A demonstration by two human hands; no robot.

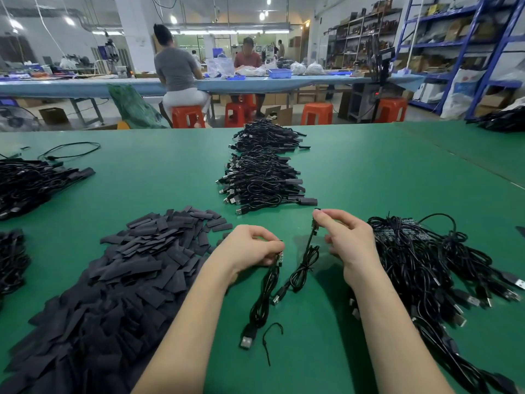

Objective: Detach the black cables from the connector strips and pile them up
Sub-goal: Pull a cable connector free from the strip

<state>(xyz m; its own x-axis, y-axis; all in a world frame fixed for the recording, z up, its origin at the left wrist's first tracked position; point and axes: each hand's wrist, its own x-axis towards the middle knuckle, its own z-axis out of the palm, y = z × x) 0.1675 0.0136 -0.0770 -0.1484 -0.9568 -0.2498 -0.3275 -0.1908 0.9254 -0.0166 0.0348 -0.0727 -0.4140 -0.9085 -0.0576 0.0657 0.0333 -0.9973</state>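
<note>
L hand [250, 248] & R hand [345, 237] each pinch a black cable [301, 265].

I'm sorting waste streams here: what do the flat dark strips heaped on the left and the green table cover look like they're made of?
Heap of flat dark grey rectangular strips: probably heat-shrink sleeving or a similar thin polymer, matte, lying flat with crisp cut ends. Green table cover: likely a rubber or vinyl bench mat, smooth with a dull sheen and a visible seam at the right.

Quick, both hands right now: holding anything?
Left hand: pinching the circuit-board end of a bundled black cable.
Right hand: pinching the board end of a second cable.
</note>
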